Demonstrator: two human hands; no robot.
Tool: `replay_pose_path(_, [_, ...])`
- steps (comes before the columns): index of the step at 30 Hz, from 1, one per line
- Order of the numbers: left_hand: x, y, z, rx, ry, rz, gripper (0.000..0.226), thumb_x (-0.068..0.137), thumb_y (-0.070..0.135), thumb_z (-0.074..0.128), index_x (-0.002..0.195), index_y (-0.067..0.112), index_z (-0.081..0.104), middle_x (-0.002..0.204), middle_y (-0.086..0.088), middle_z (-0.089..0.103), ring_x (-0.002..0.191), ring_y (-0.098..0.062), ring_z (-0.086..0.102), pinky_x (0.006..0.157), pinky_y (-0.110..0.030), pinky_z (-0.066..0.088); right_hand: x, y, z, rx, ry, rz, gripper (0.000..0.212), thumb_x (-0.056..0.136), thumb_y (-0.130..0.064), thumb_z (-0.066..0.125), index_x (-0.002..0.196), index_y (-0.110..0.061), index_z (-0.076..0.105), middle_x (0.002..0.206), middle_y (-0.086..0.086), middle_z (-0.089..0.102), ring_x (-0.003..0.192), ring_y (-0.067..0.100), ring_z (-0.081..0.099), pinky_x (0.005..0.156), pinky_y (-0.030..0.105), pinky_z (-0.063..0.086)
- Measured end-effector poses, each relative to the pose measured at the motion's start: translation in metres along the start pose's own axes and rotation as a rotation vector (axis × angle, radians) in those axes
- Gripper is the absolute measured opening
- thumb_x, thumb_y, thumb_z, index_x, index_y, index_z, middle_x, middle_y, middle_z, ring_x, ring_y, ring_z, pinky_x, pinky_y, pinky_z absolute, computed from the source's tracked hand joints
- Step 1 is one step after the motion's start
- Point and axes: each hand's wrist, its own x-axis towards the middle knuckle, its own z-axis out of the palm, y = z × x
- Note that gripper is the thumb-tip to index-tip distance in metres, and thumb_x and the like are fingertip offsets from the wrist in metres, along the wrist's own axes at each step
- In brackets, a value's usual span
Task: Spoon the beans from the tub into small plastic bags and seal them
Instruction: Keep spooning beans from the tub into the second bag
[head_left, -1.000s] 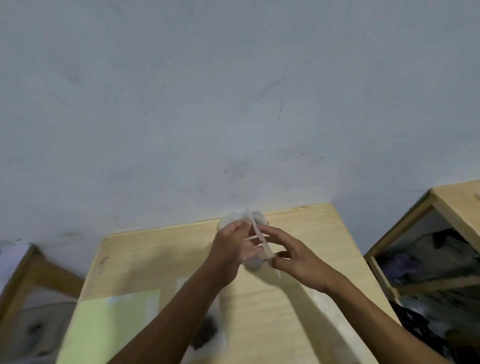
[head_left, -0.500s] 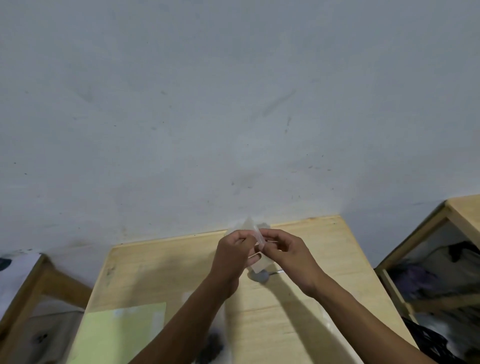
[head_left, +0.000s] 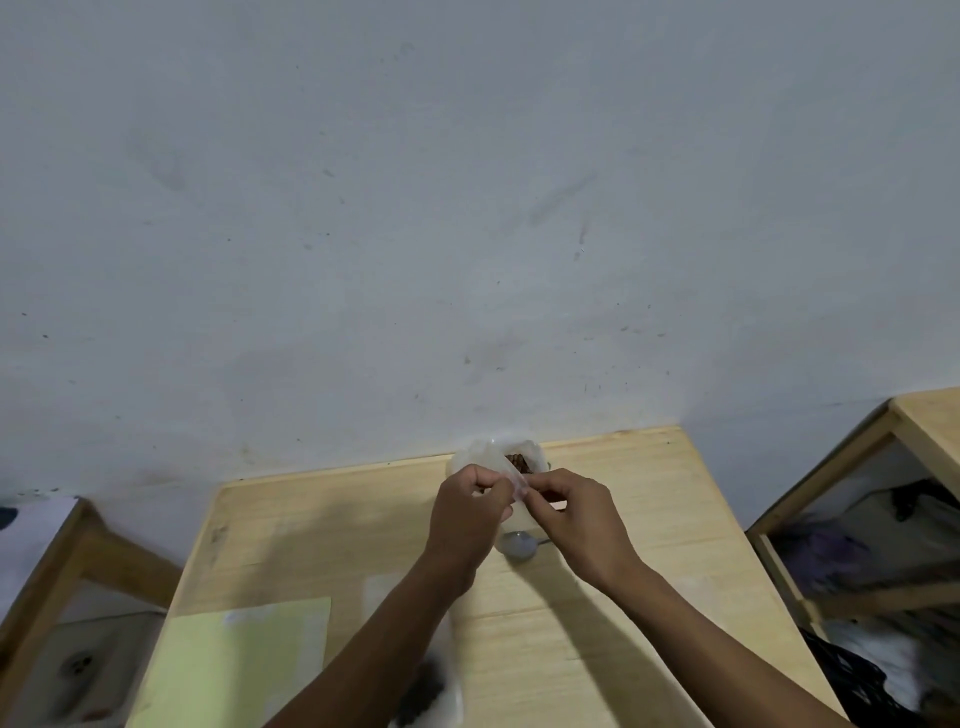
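Note:
My left hand and my right hand meet over the far part of the wooden table, both pinching the top of a small clear plastic bag that hangs between them. Right behind the hands stands a clear plastic tub holding brown beans, close to the wall. A metal spoon lies on the table under the bag, its handle hidden by my right hand. Near the front edge, under my left forearm, lies a filled bag with dark beans inside.
A pale green sheet covers the table's near left. The grey wall rises straight behind the table. A wooden frame with dark cloth inside stands to the right, and another wooden frame to the left.
My right hand has closed in on the bag's top next to my left hand, so both now pinch it. The view has tilted slightly upward.

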Motion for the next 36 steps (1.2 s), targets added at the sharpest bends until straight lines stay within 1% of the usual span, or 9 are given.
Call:
replay_pose_path(5, [0.000,-0.003,0.001,-0.059,0.040,-0.023,0.008,0.081,0.015,0.069,0.084,0.008,0.067,0.085,-0.012,0.074,0.080,-0.023,0.074,0.084,-0.041,0.060,0.006,0.005,0.006,-0.088,0.032,0.011,0.014,0.088,-0.013,0.066,0.079,-0.013,0.077,0.076,0.005,0.073,0.076,0.017,0.065,0.075,0.032,0.051])
replay_pose_path(12, [0.005,-0.005,-0.001,0.145,0.031,0.017,0.020,0.084,0.014,0.069,0.068,0.005,0.063,0.071,-0.009,0.072,0.078,-0.027,0.073,0.082,-0.050,0.059,0.013,0.010,0.001,-0.123,0.068,0.091,0.026,0.090,-0.013,0.063,0.066,-0.021,0.067,0.052,-0.016,0.058,0.053,-0.001,0.052,0.053,0.011,0.037])
replay_pose_path(16, [0.003,0.000,0.002,0.290,0.015,0.074,0.023,0.085,0.014,0.067,0.069,-0.002,0.064,0.065,-0.008,0.064,0.062,-0.019,0.058,0.059,-0.026,0.048,0.021,0.009,-0.008,-0.117,0.218,0.106,0.020,0.091,-0.015,0.060,0.073,-0.011,0.068,0.066,-0.002,0.067,0.057,0.014,0.065,0.056,0.030,0.054])
replay_pose_path(19, [-0.005,-0.001,0.004,0.371,0.011,0.103,0.021,0.081,0.016,0.068,0.065,0.004,0.059,0.063,0.000,0.056,0.058,-0.012,0.048,0.050,-0.017,0.036,0.028,0.006,-0.018,-0.054,0.212,0.168,0.016,0.093,-0.015,0.058,0.080,-0.007,0.065,0.078,0.004,0.068,0.055,0.024,0.069,0.047,0.018,0.049])
replay_pose_path(21, [-0.006,-0.004,0.004,0.402,0.065,0.127,0.014,0.079,0.016,0.068,0.079,0.010,0.056,0.076,0.000,0.057,0.066,-0.012,0.050,0.054,-0.018,0.038,0.027,0.005,-0.019,-0.082,0.164,0.158,0.016,0.094,-0.018,0.058,0.082,-0.011,0.067,0.081,0.000,0.070,0.057,0.021,0.069,0.050,0.017,0.048])
replay_pose_path(25, [-0.006,-0.010,-0.002,0.346,0.028,0.239,0.061,0.078,0.018,0.063,0.134,0.019,0.039,0.127,-0.001,0.043,0.112,-0.018,0.051,0.094,-0.030,0.048,0.021,0.004,-0.018,-0.035,0.091,0.178,0.015,0.094,-0.018,0.060,0.086,-0.012,0.071,0.083,0.003,0.071,0.057,0.021,0.070,0.050,0.012,0.046])
replay_pose_path(27, [-0.005,-0.013,-0.007,0.424,-0.032,0.326,0.063,0.074,0.020,0.055,0.137,0.018,0.044,0.133,0.000,0.045,0.124,-0.017,0.045,0.104,-0.034,0.043,0.020,0.006,-0.018,0.033,0.074,0.206,0.015,0.094,-0.017,0.061,0.085,-0.012,0.073,0.085,0.009,0.071,0.056,0.019,0.069,0.057,0.022,0.057])
replay_pose_path(32, [-0.009,-0.014,-0.011,0.596,-0.126,0.415,0.058,0.076,0.031,0.049,0.130,0.012,0.053,0.133,0.003,0.048,0.128,-0.010,0.042,0.097,-0.006,0.028,0.018,0.008,-0.010,0.160,0.196,0.224,0.018,0.092,-0.010,0.058,0.083,-0.012,0.073,0.085,0.012,0.070,0.066,0.026,0.070,0.060,0.034,0.062])
replay_pose_path(36, [-0.015,-0.018,-0.010,0.658,-0.040,0.494,0.049,0.089,0.036,0.058,0.135,0.020,0.051,0.136,0.009,0.049,0.121,-0.006,0.050,0.087,-0.010,0.033,0.017,0.007,-0.001,0.264,0.327,0.219,0.018,0.093,-0.007,0.058,0.087,-0.012,0.074,0.085,0.009,0.072,0.069,0.022,0.072,0.061,0.033,0.062])
